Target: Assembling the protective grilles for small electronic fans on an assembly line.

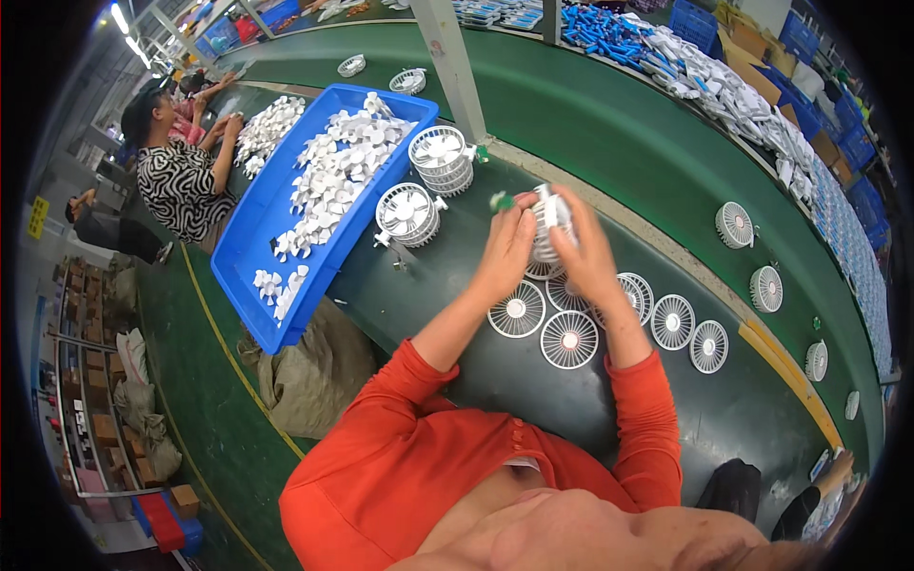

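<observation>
Both my hands are closed around a white fan cage [552,225] above the dark bench. My left hand [510,244] grips its left side, with a small green piece [501,201] beside the fingertips. My right hand [588,249], slightly smeared by motion, is wrapped over its right side. Under and beside my hands lie several round white grille covers [569,340], some overlapping. Left of my hands stand two stacks of white fan housings with blades in them, a nearer one [407,215] and a farther one [443,158].
A blue tray [273,335] of loose white fan blades [335,176] sits at the left. Beyond the bench runs a green conveyor [609,128] carrying spaced fan parts [734,226]. A metal post [449,67] rises between them. Co-workers [186,171] work at the far left; another person's hand [836,470] shows lower right.
</observation>
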Motion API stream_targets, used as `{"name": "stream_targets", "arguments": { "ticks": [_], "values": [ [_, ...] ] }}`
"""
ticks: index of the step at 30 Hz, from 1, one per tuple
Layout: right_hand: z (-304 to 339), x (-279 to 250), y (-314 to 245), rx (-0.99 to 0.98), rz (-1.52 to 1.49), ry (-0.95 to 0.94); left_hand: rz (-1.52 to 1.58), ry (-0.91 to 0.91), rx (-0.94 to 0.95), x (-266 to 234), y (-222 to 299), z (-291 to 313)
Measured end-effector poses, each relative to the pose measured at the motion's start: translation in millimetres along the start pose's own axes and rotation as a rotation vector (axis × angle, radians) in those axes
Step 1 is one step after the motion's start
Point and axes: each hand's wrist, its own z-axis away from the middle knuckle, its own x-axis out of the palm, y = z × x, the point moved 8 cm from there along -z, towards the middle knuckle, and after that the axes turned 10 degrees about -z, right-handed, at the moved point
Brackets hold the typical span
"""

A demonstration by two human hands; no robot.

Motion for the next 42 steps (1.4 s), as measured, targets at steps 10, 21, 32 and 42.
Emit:
{"name": "stream_targets", "arguments": {
  "ticks": [10,21,32,42],
  "values": [
    [4.3,-128.6,16.7,-0.069,0.983,0.54,-0.6,0.318,0.13,-147.4,-20.0,-75.8],
    [28.6,32.6,41.8,0.02,0.574,-0.355,-0.882,-0.193,0.195,-104.4,-60.2,-151.8],
    [-0.5,-6.0,22.4,0.019,0.01,-0.065,-0.654,0.186,0.026,-156.3,-39.3,-135.9],
    [9.9,5.9,15.5,0.366,-0.585,0.084,1.065,0.061,-0.395,-3.8,-61.0,-11.1]
  ]
}}
